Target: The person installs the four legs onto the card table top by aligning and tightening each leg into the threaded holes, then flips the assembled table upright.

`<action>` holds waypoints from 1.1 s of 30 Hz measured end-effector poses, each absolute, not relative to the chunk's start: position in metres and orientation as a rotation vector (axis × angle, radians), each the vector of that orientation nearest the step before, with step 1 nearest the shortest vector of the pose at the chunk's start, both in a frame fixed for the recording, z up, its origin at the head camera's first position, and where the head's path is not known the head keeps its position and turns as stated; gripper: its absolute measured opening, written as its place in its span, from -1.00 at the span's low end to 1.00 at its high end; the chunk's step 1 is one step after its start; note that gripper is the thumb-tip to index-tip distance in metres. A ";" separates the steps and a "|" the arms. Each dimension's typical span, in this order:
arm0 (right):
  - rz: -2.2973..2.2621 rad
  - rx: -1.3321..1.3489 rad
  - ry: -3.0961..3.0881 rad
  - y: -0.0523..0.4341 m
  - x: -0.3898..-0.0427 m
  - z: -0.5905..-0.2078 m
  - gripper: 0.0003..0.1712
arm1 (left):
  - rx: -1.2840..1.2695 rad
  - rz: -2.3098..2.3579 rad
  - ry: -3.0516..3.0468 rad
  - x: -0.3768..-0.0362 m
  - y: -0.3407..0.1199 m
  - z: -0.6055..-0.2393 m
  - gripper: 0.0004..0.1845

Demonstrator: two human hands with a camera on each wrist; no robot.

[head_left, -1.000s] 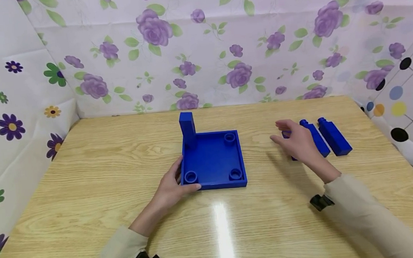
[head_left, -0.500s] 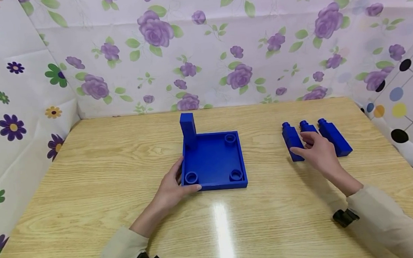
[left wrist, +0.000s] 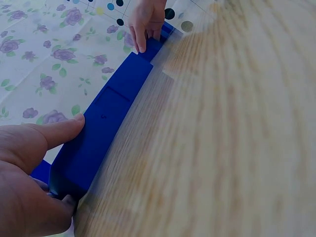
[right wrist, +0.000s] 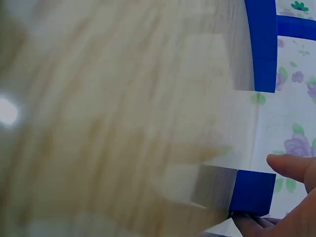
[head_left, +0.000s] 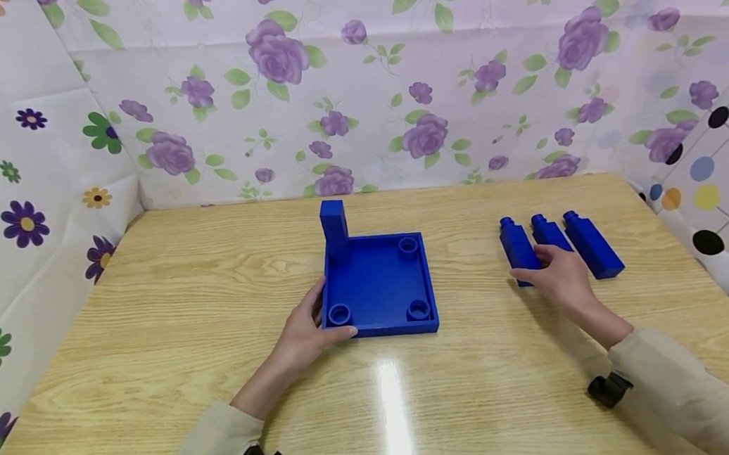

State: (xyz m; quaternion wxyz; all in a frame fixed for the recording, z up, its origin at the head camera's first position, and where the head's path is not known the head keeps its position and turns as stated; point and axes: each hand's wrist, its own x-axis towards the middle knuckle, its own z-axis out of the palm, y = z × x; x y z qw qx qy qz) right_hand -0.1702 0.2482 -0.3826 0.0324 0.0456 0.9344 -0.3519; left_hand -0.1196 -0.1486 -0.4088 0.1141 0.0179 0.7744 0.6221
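A blue square toy table top [head_left: 381, 279] lies underside up like a shallow tray, with round sockets at three corners. One blue square leg [head_left: 335, 226] stands upright at its far left corner. My left hand [head_left: 302, 337] grips the near left corner, thumb [left wrist: 59, 132] along the front wall and fingers round the side. Three loose legs lie side by side at the right, studs pointing away. My right hand [head_left: 561, 277] straddles the leftmost loose leg [head_left: 518, 245]. In the right wrist view its fingers touch one side of that leg [right wrist: 253, 192], while the thumb [right wrist: 289, 165] stands apart.
Partly behind my right hand lies the middle loose leg [head_left: 549, 232], and beyond it the rightmost leg [head_left: 594, 247]. The wooden table [head_left: 185, 289] meets a flowered sheet [head_left: 382, 113] at the back, with patterned sheets on both sides.
My right hand has moved right and down from beside the loose legs to straddle the leftmost one. My left hand and the table top have stayed in place.
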 end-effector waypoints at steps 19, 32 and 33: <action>-1.006 -0.019 2.955 0.250 -0.170 -0.383 -0.31 | 0.068 1.816 2.279 -0.120 -0.150 -0.409 0.10; -1.211 0.024 2.931 0.255 -0.172 -0.358 -0.29 | 0.072 1.816 2.275 -0.118 -0.151 -0.409 0.09; -1.243 0.037 2.923 0.255 -0.173 -0.356 -0.28 | 0.072 1.817 2.274 -0.118 -0.151 -0.409 0.10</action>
